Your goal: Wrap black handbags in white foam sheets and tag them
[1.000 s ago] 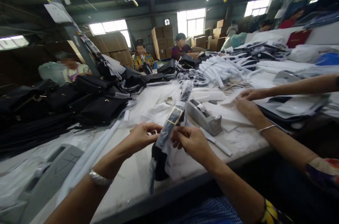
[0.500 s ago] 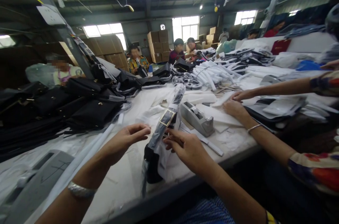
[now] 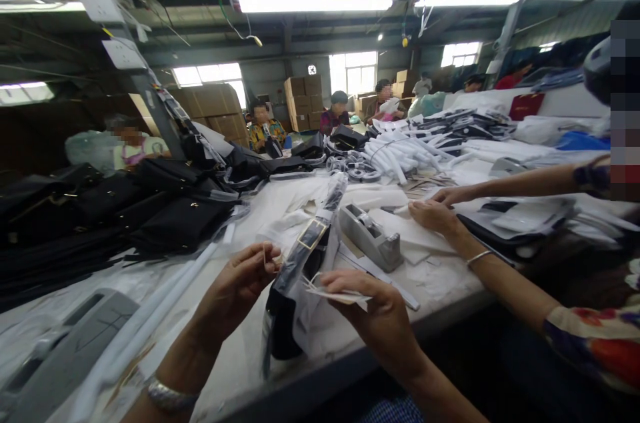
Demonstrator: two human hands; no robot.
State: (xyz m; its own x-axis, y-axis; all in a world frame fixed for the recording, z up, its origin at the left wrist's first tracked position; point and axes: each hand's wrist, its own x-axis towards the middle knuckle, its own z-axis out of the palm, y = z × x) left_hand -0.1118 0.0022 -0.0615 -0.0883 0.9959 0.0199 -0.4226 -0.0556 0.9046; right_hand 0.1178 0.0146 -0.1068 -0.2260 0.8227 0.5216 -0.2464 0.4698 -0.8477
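Note:
A black strap with a gold buckle [image 3: 313, 234], wrapped in clear plastic, lies on the white table [image 3: 240, 343] right in front of me. My left hand [image 3: 240, 286] is beside its left edge, fingertips pinched on a small pale piece I cannot make out. My right hand [image 3: 373, 309] is at the strap's right side, fingers closed on thin white paper pieces [image 3: 335, 293]. A grey tape dispenser [image 3: 371, 236] stands just behind my right hand.
A co-worker's two hands [image 3: 440, 209] rest on white sheets at the right. Black bags [image 3: 165, 209] pile at the left, white rolls [image 3: 400, 149] and tape rings further back. A grey dispenser [image 3: 75, 343] sits near left. Other people sit at the far end.
My right hand has left the strap's buckle and now holds thin white paper pieces lower down. My left hand has closed into a pinch. The camera has tilted up slightly.

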